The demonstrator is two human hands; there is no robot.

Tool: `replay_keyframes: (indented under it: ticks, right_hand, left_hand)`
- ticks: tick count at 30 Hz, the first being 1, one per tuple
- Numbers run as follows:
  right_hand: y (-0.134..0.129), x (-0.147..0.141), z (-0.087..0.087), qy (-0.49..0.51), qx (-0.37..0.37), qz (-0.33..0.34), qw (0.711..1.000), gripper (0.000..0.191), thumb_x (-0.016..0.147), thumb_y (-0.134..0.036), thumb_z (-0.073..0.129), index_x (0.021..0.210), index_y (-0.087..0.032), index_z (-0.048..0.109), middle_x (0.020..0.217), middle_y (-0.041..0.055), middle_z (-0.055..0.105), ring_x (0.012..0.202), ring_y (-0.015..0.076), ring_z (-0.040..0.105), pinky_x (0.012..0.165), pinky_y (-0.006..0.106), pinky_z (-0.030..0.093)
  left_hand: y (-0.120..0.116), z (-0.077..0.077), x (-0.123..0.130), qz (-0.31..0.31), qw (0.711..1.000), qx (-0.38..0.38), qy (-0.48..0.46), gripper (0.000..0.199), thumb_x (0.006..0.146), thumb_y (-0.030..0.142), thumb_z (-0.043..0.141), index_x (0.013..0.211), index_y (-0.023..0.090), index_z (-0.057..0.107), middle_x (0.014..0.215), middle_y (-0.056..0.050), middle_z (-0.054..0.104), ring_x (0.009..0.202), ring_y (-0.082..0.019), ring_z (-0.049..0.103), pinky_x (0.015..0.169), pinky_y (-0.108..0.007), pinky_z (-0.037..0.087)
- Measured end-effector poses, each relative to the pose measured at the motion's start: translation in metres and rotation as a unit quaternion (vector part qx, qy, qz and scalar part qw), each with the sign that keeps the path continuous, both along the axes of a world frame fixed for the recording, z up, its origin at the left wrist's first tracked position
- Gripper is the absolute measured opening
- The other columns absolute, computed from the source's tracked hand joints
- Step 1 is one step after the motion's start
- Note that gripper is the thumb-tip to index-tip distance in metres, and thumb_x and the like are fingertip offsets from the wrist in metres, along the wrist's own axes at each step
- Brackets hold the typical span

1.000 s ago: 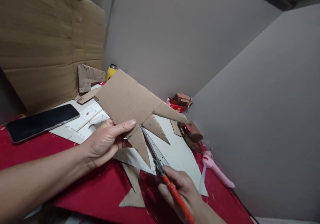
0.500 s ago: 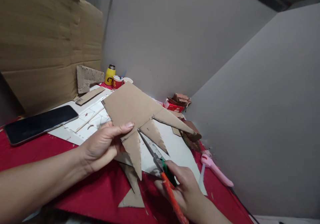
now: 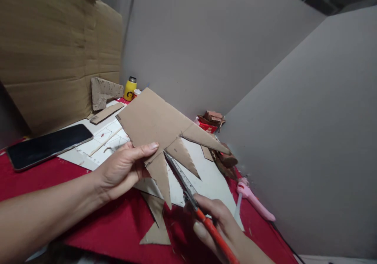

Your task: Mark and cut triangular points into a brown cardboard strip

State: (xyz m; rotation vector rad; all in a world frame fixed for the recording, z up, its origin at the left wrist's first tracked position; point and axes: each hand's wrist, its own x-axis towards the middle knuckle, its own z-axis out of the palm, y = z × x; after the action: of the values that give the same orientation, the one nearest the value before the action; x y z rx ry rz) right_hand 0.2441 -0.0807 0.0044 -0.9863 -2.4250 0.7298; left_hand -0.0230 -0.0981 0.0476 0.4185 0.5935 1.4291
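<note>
My left hand [image 3: 128, 166] grips a piece of brown cardboard [image 3: 150, 119], thumb on top and fingers underneath. Three long pointed spikes stick out from the cardboard's near and right sides, with a pencil line along their bases. My right hand [image 3: 218, 221] is closed around a pair of scissors [image 3: 191, 195] with an orange handle. The blades point up and left, and their tips reach the notch between the two nearer spikes. Below, a pointed cardboard offcut [image 3: 156, 232] lies on the red cloth [image 3: 118, 224].
A phone [image 3: 50, 144] rests at left, by a sheet with drawn lines [image 3: 101, 142]. A yellow bottle [image 3: 130, 88] stands at the back. To the right lie a pink glue gun [image 3: 255, 201] and a red box [image 3: 206, 126]. A large cardboard panel [image 3: 59, 52] stands at left.
The scissors have turned in my right hand, so the orange handle now faces up and the green part is hidden. The cardboard has tilted slightly, its far corner now covering one cup.
</note>
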Motion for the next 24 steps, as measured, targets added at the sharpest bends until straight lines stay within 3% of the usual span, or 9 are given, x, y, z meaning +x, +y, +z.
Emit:
replay_keyframes:
  ticks: [5,11,16,24]
  right_hand:
    - [-0.004,0.010,-0.008,-0.001,0.000,-0.032,0.999,0.036,0.090,-0.057,0.059,0.084,-0.021,0.065,0.067,-0.0005,0.052,0.060,0.0184,0.050,0.056,0.028,0.047]
    - [-0.002,0.002,0.004,-0.028,0.007,0.001,1.000,0.027,0.092,-0.047,0.057,0.085,-0.021,0.062,0.064,-0.0028,0.049,0.058,0.0159,0.044,0.054,0.026,0.041]
    - [-0.001,-0.001,0.005,-0.027,-0.014,0.017,0.999,0.021,0.092,-0.041,0.055,0.083,-0.021,0.058,0.066,-0.0044,0.047,0.058,0.0145,0.040,0.056,0.026,0.037]
    - [-0.004,0.001,-0.001,-0.022,-0.055,-0.004,0.998,0.036,0.094,-0.055,0.049,0.079,-0.023,0.052,0.066,-0.0051,0.037,0.059,0.0153,0.033,0.055,0.028,0.031]
  left_hand:
    - [-0.001,0.000,-0.001,0.017,1.000,0.020,0.005,0.014,0.080,0.009,0.075,0.093,0.012,0.077,0.084,-0.008,0.078,0.066,-0.017,0.071,0.062,-0.029,0.064]
    - [0.000,-0.002,-0.002,0.035,0.999,0.028,0.024,0.017,0.076,0.012,0.081,0.092,0.013,0.077,0.087,-0.008,0.078,0.067,-0.016,0.070,0.057,-0.024,0.061]
    - [0.000,-0.004,-0.002,0.033,0.998,0.035,0.036,0.021,0.074,0.016,0.084,0.094,0.014,0.078,0.088,-0.007,0.078,0.071,-0.016,0.071,0.070,-0.027,0.064]
    - [-0.001,-0.006,-0.001,0.012,0.997,0.049,0.065,0.036,0.064,0.027,0.094,0.094,0.015,0.080,0.084,-0.007,0.079,0.067,-0.017,0.071,0.062,-0.026,0.064]
